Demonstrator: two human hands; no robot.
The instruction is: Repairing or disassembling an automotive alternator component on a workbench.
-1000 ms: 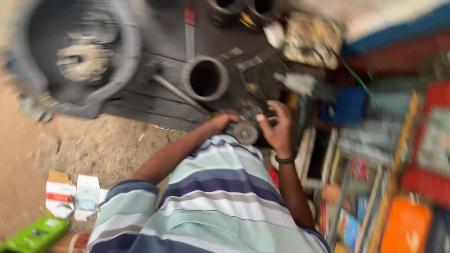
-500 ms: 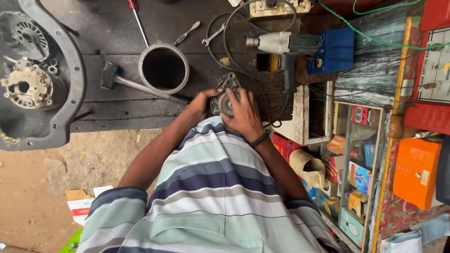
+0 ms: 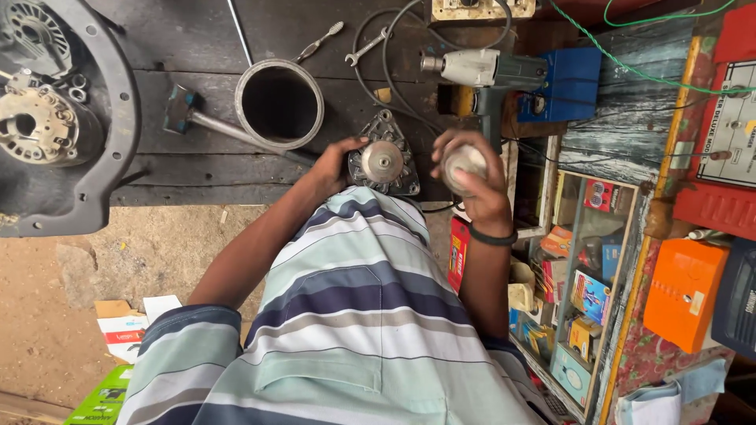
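My left hand [image 3: 335,167] grips the side of a grey alternator-like metal housing [image 3: 383,161], which rests at the near edge of the dark wooden bench [image 3: 197,169]. My right hand [image 3: 476,185] is a little to the right of the housing, closed around a small round metal part [image 3: 461,163] that it holds clear of the housing. My striped shirt fills the lower middle of the view and hides whatever lies beneath it.
On the bench are an open metal cylinder [image 3: 279,102], a hammer [image 3: 189,114], two wrenches [image 3: 366,47], an electric drill [image 3: 480,71] with its cable and a blue box [image 3: 571,83]. A large round machine casing [image 3: 55,126] lies left. Shelves of small boxes [image 3: 579,291] stand right.
Both hands were together on the housing. My right hand has now drawn away to the right with the round metal part, while my left hand stays on the housing.
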